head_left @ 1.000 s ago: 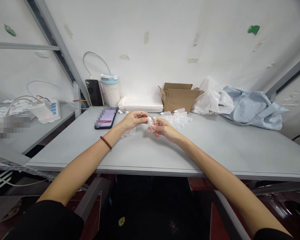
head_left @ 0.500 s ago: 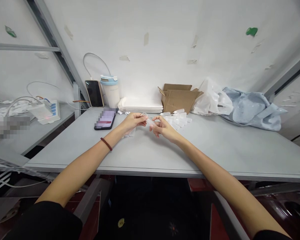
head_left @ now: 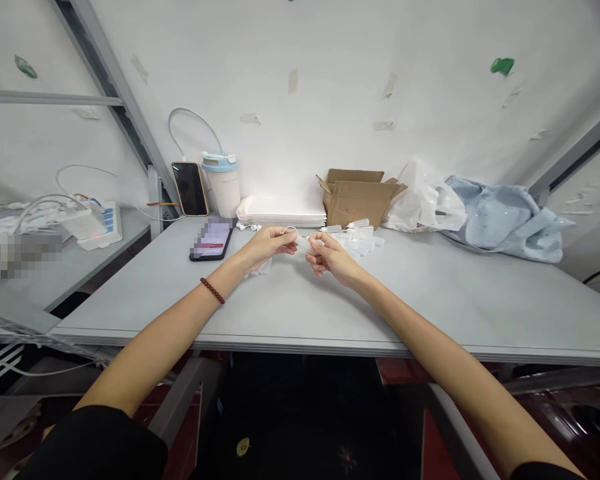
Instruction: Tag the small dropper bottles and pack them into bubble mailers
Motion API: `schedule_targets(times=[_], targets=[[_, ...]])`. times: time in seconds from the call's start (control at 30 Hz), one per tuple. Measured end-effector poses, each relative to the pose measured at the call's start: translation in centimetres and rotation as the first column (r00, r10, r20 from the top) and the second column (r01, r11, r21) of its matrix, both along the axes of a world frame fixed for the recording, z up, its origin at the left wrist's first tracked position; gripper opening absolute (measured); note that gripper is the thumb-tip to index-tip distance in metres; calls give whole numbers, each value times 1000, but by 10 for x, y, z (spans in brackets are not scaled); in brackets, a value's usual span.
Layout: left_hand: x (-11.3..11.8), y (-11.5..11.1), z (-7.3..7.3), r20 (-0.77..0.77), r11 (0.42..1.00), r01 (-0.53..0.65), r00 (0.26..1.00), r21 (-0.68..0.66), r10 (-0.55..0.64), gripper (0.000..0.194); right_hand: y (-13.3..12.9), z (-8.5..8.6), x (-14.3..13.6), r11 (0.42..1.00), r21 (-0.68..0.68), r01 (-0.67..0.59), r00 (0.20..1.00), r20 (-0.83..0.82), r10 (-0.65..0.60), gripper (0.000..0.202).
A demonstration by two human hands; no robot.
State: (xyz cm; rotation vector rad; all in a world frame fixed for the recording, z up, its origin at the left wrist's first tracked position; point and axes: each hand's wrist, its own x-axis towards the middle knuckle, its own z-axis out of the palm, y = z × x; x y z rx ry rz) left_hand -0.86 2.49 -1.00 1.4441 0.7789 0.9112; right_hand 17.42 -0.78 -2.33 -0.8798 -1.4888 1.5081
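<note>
Over the middle of the grey table, my left hand is closed on a small translucent white piece with a thin looped white cord. Fingers of my right hand pinch the other end of the same piece. Beyond my right hand lies a pile of similar white pieces. A few clear pieces rest on the table beside my left wrist, partly covered by it.
A phone lies at the left, near an upright phone and a cup. Along the wall are a white stack, an open cardboard box, a plastic bag and blue cloth.
My right fingers have closed more tightly around the piece and shifted slightly right. My left hand has barely moved.
</note>
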Motion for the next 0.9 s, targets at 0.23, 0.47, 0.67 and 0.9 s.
schedule_targets(times=[0.23,0.47,0.67,0.9], targets=[[-3,2,-1,-118,1000,-19,993,3,20,32,6,-15,0,895,433,103,914,314,-258,27],[-2,-4,4,-237,1000,0,971,-11,-3,36,11,-24,2,665,747,10,716,458,-527,21],[-3,-4,5,-231,999,21,973,-29,-27,40,8,-19,1,690,724,28,756,436,-488,22],[2,-4,0,-222,976,36,975,213,12,39,11,-16,4,846,519,126,876,342,-340,31]])
